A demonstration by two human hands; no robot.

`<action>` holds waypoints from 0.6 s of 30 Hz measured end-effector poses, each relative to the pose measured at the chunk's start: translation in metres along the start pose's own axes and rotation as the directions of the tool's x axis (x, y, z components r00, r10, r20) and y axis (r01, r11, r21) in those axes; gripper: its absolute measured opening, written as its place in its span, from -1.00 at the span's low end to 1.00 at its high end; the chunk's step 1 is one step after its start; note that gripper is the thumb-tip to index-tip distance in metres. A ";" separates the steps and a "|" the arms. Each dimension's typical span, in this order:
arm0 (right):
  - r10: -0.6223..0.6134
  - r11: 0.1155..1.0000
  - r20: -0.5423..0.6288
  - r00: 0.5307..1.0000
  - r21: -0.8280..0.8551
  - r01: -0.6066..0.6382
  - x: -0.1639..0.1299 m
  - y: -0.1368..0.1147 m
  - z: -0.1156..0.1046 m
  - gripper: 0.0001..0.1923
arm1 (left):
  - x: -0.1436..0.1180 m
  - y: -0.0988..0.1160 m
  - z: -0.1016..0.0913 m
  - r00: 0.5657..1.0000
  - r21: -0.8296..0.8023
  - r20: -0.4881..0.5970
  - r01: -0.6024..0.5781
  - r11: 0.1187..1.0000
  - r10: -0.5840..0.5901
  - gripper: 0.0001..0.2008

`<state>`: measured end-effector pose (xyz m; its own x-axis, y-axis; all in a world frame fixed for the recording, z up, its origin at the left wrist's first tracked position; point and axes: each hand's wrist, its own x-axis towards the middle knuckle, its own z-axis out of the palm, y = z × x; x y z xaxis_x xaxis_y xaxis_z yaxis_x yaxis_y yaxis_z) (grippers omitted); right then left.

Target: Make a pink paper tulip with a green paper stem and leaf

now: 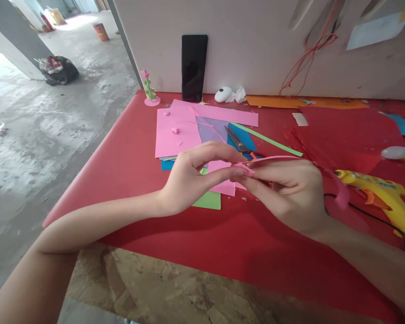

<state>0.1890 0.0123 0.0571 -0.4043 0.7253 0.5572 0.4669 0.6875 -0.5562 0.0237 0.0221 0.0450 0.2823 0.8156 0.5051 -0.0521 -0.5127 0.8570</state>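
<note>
Both hands meet above the red table (pixel 128 148), and between them sits a small pink paper strip (pixel 244 168), partly rolled or folded at the point where the fingertips touch. The left hand (pixel 188 180) pinches that little bundle between thumb and forefinger, fingers closed on it, and the right hand (pixel 290 193) is closed on it from the other side, with the loose end of the strip running away over its knuckles toward the right. How tight the roll is I cannot tell, since the fingers hide most of it. By my reading the rolling is only partly through: a good length of strip still trails free, so most of the winding looks left to do. Just beyond the fingers lie the scissors (pixel 238 141), resting on a spread of coloured sheets, with a large pink sheet (pixel 175 132) to the far left of the fingers and a green sheet (pixel 209 200) directly under them. A few tiny pink rolled pieces (pixel 175 130) already sit on that pink sheet, which suggests earlier pieces of the same kind are finished. A small paper flower model (pixel 150 90) stands well beyond the left fingers by the wall. To the right of the right fingers lies a yellow glue gun (pixel 384 195), untouched, near but not touching the wrist.
</note>
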 end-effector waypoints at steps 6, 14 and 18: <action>0.273 0.928 -0.039 0.961 0.276 -0.252 0.003 -0.002 0.007 -0.80 | 0.002 0.006 -0.003 0.987 -0.091 -0.047 0.150 0.985 -0.154 -0.94; 0.394 0.802 0.017 0.919 0.483 -0.352 0.000 0.005 0.008 -0.81 | 0.007 0.005 -0.002 0.933 -0.289 0.021 0.349 0.891 -0.359 -0.85; 0.433 0.714 0.126 0.892 0.557 -0.425 -0.002 0.014 0.005 -0.77 | 0.012 0.007 -0.009 0.907 -0.026 0.216 0.377 0.926 -0.363 -0.73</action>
<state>0.1919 0.0207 0.0450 -0.2576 0.9496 0.1787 0.0671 0.2021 -0.9771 0.0182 0.0307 0.0584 0.4814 0.8675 0.1250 0.0328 -0.1604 0.9865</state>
